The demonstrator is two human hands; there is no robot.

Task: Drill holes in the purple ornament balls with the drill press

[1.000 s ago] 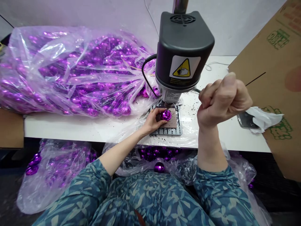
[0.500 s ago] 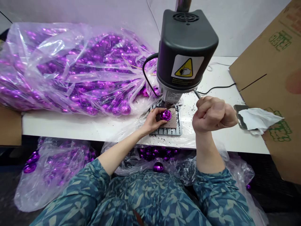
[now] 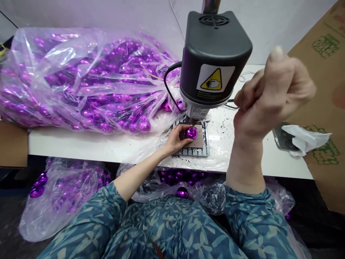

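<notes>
My left hand point(image 3: 176, 139) pinches a shiny purple mirror-faceted ball point(image 3: 191, 132) between thumb and fingers. The ball rests on a small brown board point(image 3: 198, 142) over the slotted metal base point(image 3: 206, 151) of a drill press point(image 3: 215, 54), directly below its chuck. At the right of the press head my right hand point(image 3: 275, 90) is raised and closed around the feed lever. Most of the lever is hidden by the fist. Where the drill tip meets the ball is too small to make out clearly.
A big clear bag of purple balls point(image 3: 107, 86) lies left on the white table point(image 3: 75, 145). Another bag point(image 3: 64, 194) hangs below. Dark shavings surround the base. On the right are a phone point(image 3: 283, 138), a white tissue point(image 3: 307, 138) and a cardboard box point(image 3: 320, 115).
My right hand has risen and moved to the right, coming nearer to the camera. My left hand and the ball stay in place under the chuck.
</notes>
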